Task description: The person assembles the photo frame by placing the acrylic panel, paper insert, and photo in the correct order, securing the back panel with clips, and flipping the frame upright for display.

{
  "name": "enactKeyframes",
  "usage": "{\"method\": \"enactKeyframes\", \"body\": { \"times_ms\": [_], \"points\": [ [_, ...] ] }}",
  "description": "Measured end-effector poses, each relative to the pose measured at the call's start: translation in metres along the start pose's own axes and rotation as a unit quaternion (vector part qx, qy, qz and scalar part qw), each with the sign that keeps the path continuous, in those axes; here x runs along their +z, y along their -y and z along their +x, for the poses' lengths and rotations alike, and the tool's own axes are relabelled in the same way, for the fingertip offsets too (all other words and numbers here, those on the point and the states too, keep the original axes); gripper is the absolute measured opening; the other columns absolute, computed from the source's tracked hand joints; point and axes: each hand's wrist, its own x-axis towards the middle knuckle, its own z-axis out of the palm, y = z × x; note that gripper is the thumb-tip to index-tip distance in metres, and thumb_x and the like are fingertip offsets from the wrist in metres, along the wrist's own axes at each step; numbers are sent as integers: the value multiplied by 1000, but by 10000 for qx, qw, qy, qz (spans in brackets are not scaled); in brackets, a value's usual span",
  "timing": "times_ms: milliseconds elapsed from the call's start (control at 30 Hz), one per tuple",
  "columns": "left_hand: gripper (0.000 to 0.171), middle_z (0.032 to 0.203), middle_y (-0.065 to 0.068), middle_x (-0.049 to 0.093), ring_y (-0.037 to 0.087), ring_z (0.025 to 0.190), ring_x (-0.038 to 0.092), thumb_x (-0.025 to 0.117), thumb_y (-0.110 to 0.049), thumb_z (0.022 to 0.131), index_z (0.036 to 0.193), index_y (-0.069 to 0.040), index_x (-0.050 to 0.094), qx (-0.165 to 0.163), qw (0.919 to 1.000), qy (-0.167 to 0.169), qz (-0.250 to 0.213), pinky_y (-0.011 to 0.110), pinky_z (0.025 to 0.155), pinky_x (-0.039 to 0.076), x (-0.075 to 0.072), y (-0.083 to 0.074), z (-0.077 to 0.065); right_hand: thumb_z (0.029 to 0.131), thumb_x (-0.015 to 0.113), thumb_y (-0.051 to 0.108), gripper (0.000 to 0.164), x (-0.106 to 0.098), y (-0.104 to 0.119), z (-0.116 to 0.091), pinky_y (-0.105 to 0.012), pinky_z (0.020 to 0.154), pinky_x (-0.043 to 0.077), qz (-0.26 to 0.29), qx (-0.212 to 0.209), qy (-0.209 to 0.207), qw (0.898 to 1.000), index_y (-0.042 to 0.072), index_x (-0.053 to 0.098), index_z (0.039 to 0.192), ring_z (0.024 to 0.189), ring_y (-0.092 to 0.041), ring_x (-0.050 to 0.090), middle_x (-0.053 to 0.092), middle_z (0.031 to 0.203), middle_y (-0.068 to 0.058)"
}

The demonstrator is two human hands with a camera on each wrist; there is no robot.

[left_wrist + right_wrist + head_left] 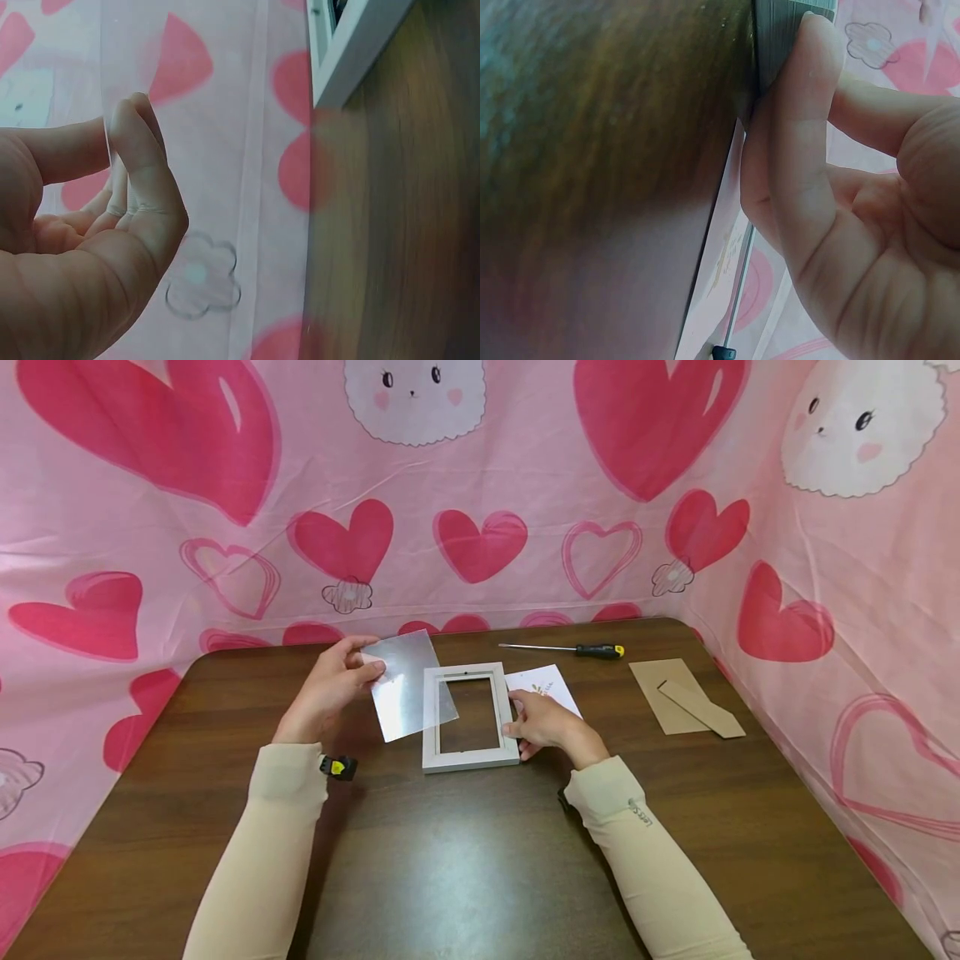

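Note:
My left hand (335, 687) pinches a clear plastic sheet (405, 693) by its left edge, thumb in front and fingers behind. The sheet is tilted, and its right corner overlaps the white picture frame (471, 761) in the head view. In the left wrist view the sheet shows nearly edge-on between thumb and fingers. My right hand (546, 723) grips the frame's right side, thumb on top and fingers along the outer edge. The frame's opening shows bare table through it. A white printed card (558, 687) lies just behind the right hand, partly covered by it.
A screwdriver (598, 651) with a black and yellow handle lies near the table's back edge. Off to the right is a brown backing board (660, 681) with a narrow cardboard stand (705, 710) across it. Pink heart-printed cloth (480, 468) hangs behind and beside the table.

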Motion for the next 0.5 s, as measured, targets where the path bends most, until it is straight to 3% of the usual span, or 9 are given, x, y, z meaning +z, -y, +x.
{"method": "enactKeyframes", "body": {
  "times_ms": [267,500],
  "points": [
    [46,97,18,57,31,86,60,65,-15,92,135,-14,47,91,9988,359,327,31,78,55,40,4,9,90,66,8,68,1,1,0,-37,53,57,65,44,-1,10000,7,28,147,57,-24,61,55,92,-19],
    [47,97,15,57,25,83,60,65,-12,91,134,-11,47,-91,9977,487,454,29,75,55,58,11,20,90,66,8,68,1,1,-1,-37,53,57,60,23,9,10000,6,28,146,57,-24,61,55,92,-19]
  ]
}}
